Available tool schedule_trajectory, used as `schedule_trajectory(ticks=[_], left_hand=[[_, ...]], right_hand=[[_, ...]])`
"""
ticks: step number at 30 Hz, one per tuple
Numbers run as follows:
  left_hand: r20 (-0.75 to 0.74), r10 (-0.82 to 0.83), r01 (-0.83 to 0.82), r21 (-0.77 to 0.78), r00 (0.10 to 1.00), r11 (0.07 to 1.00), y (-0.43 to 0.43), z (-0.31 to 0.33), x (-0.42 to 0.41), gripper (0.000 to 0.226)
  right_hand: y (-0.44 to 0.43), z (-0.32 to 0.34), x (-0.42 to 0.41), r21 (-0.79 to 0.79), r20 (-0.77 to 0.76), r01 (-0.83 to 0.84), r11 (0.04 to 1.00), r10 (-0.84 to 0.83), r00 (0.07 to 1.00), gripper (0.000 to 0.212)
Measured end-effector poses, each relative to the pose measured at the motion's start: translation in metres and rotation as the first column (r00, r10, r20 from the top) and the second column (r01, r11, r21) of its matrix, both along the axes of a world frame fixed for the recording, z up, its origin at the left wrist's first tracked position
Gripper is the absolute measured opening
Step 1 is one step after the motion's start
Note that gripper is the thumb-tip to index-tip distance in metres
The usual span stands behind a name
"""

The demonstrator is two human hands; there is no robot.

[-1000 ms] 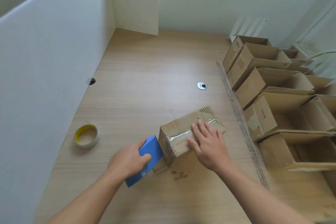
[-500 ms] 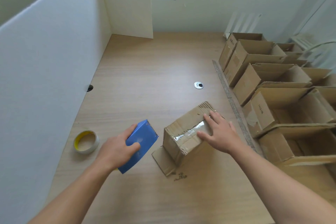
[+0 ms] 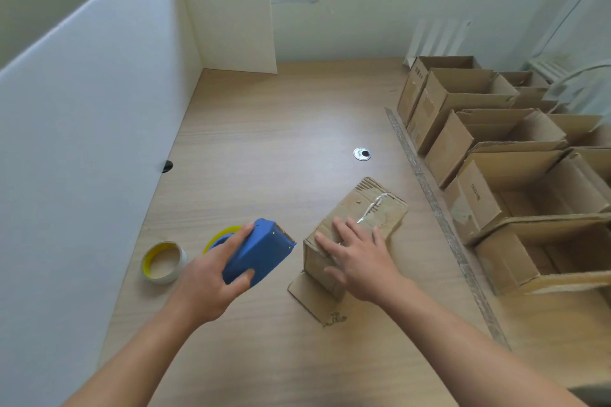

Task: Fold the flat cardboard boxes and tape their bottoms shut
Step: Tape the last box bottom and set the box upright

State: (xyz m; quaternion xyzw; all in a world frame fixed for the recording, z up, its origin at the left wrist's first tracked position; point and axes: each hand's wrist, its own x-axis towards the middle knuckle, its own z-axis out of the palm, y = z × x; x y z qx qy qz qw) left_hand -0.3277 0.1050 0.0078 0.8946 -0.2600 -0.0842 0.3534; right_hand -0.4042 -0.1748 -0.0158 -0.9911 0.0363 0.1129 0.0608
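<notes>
Two edges are bounding the table's (image 3: 264, 135) bare middle: partition (image 3: 99, 142) left, open boxes (image 3: 463, 142) right. Fingers of the right hand (image 3: 360, 258) are pressing flat on the taped box (image 3: 363, 205) mid-table; those of the left hand (image 3: 205, 287) are clamping a blue dispenser (image 3: 258, 251).

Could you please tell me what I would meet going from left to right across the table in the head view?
From the left: white partition → yellow-cored tape roll → blue tape dispenser gripped by the left hand → taped cardboard box under the right hand → metal strip → row of open boxes.

Head-worn view, forward-down onto table (image 3: 264, 142)
</notes>
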Motion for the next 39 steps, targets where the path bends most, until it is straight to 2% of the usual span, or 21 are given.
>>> schedule_trajectory(ticks=[2, 5, 7, 9, 12, 14, 16, 19, 23, 27, 30, 33, 37, 39], left_hand=[[0.143, -0.044, 0.044, 0.007, 0.989, 0.999, 0.002, 0.0, -0.001, 0.075], [0.382, -0.138, 0.119, 0.072, 0.914, 0.99, 0.004, 0.0, 0.0, 0.071], [0.456, -0.173, 0.153, 0.081, 0.873, 0.985, 0.005, -0.001, 0.001, 0.07], [0.518, -0.206, 0.197, 0.073, 0.83, 0.978, 0.007, -0.004, 0.003, 0.069], [0.56, -0.251, 0.254, 0.074, 0.79, 0.964, 0.009, -0.005, 0.003, 0.07], [0.556, -0.271, 0.278, 0.075, 0.786, 0.958, 0.009, -0.004, 0.003, 0.071], [0.552, -0.296, 0.299, 0.088, 0.779, 0.95, 0.008, -0.003, 0.003, 0.072], [0.558, -0.325, 0.326, 0.101, 0.763, 0.94, 0.007, -0.001, 0.005, 0.075], [0.552, -0.355, 0.362, 0.102, 0.755, 0.927, 0.003, 0.002, 0.005, 0.075], [0.429, -0.371, 0.368, 0.092, 0.824, 0.925, -0.001, 0.01, 0.005, 0.08], [0.123, -0.379, 0.354, 0.183, 0.917, 0.917, -0.012, 0.027, 0.009, 0.079], [-0.108, -0.421, 0.435, 0.21, 0.901, 0.876, -0.028, 0.04, 0.022, 0.074], [-0.203, -0.41, 0.456, 0.322, 0.889, 0.83, -0.025, 0.057, 0.049, 0.072], [-0.259, -0.37, 0.445, 0.354, 0.892, 0.823, -0.026, 0.061, 0.059, 0.07]], right_hand=[[-0.009, -0.001, 0.004, -0.019, -0.011, -0.044, 0.999, 0.043, 0.999, 0.061], [-0.02, -0.005, 0.005, -0.02, 0.004, -0.11, 0.994, 0.11, 0.994, 0.071], [-0.025, -0.007, 0.003, -0.007, 0.014, -0.164, 0.986, 0.165, 0.986, 0.08], [-0.025, -0.006, 0.003, 0.022, 0.024, -0.189, 0.982, 0.189, 0.982, 0.077], [-0.015, 0.005, 0.007, 0.165, 0.164, -0.181, 0.97, 0.154, 0.974, 0.055], [-0.005, 0.019, 0.01, 0.375, 0.308, -0.17, 0.912, 0.05, 0.95, 0.056], [0.004, 0.033, 0.013, 0.54, 0.348, -0.197, 0.819, -0.005, 0.937, 0.059], [0.014, 0.04, 0.014, 0.607, 0.31, -0.205, 0.768, 0.008, 0.951, 0.052], [0.021, 0.037, 0.014, 0.656, 0.333, -0.136, 0.742, -0.124, 0.935, 0.013], [0.017, 0.033, 0.008, 0.686, 0.26, -0.031, 0.727, -0.205, 0.944, 0.012], [0.011, 0.03, -0.003, 0.717, 0.21, 0.048, 0.696, -0.281, 0.937, 0.013], [0.002, 0.027, -0.017, 0.762, 0.168, 0.138, 0.633, -0.398, 0.902, 0.017], [-0.042, 0.02, -0.045, 0.811, 0.091, 0.319, 0.491, -0.644, 0.759, 0.021], [-0.054, 0.014, -0.055, 0.801, 0.015, 0.403, 0.443, -0.687, 0.726, 0.019]])
